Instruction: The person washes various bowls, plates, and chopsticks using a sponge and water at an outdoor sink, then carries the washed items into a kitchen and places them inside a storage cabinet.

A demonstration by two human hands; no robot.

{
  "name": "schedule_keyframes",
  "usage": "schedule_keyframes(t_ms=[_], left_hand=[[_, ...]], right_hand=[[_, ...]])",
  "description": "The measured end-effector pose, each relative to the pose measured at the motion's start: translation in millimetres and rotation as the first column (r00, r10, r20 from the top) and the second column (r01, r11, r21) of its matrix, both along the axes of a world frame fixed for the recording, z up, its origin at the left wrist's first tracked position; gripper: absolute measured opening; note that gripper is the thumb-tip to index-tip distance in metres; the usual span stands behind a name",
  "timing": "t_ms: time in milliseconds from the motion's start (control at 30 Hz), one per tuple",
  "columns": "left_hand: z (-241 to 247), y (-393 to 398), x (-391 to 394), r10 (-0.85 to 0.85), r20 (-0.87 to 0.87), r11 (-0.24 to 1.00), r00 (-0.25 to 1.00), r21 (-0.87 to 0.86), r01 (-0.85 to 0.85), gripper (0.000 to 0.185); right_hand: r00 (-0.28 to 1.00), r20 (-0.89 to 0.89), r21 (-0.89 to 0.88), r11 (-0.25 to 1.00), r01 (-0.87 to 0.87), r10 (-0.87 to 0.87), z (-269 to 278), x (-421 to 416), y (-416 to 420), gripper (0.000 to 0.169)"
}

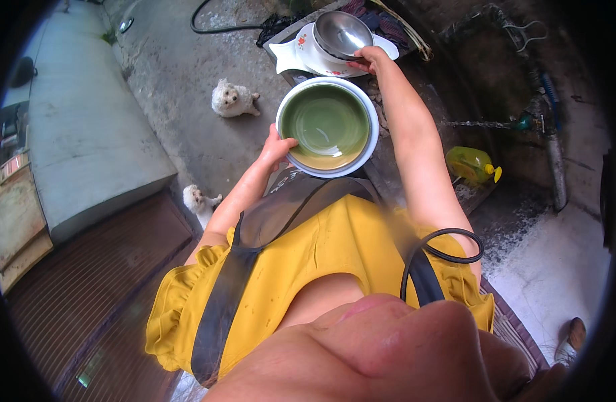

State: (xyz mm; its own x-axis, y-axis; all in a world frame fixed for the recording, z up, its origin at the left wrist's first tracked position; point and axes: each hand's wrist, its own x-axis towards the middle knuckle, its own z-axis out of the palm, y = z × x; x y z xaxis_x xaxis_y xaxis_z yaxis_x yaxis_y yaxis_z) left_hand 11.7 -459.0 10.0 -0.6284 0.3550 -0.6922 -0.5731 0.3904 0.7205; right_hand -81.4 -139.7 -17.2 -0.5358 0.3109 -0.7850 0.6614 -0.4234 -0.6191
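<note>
My left hand point(279, 148) holds the left rim of a green-glazed bowl point(325, 125), its thumb over the edge. That bowl sits within a wider pale-rimmed vessel, close in front of my apron. Farther out, my right hand point(369, 59) grips the near right rim of a stainless steel bowl point(342, 34). The steel bowl rests on stacked white dishes point(304, 47) with red flower patterns, some with a pointed, tail-like end. Most of the right fingers are hidden at the bowl's underside.
Two small white dogs stand on the concrete, one point(233, 98) left of the bowls, another point(199, 199) by my left arm. Water runs from a tap hose point(522, 123) at right, above a yellow-green plastic bottle point(468, 164). A black hose point(227, 28) lies beyond.
</note>
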Motion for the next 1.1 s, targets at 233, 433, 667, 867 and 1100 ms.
schedule_keyframes(t_ms=[233, 433, 667, 867, 1100], left_hand=[[0, -2, -1, 0.016, 0.022, 1.000, 1.000, 0.003, -0.016, 0.044], [-5, 0, -6, -0.048, 0.048, 0.998, 0.998, -0.037, 0.049, 0.046], [5, 6, -2, -0.029, 0.049, 1.000, 0.998, 0.002, 0.029, 0.042], [13, 6, -3, -0.066, 0.044, 0.998, 0.997, 0.000, 0.066, 0.036], [5, 1, -4, -0.023, 0.013, 0.999, 1.000, -0.042, 0.024, 0.035]], right_hand=[[0.926, 0.142, 0.426, 0.823, -0.377, 0.351, 22, -5, 13, 0.029], [0.959, -0.146, 0.442, 0.883, -0.158, 0.244, 67, 41, 54, 0.026], [0.919, 0.123, 0.000, 0.927, 0.376, -0.373, 4, 250, 199, 0.029], [0.743, -0.007, 0.072, 0.741, 0.668, -0.669, 14, 262, 217, 0.033], [0.844, 0.301, 0.819, 0.574, 0.009, -0.444, 81, 213, 183, 0.039]])
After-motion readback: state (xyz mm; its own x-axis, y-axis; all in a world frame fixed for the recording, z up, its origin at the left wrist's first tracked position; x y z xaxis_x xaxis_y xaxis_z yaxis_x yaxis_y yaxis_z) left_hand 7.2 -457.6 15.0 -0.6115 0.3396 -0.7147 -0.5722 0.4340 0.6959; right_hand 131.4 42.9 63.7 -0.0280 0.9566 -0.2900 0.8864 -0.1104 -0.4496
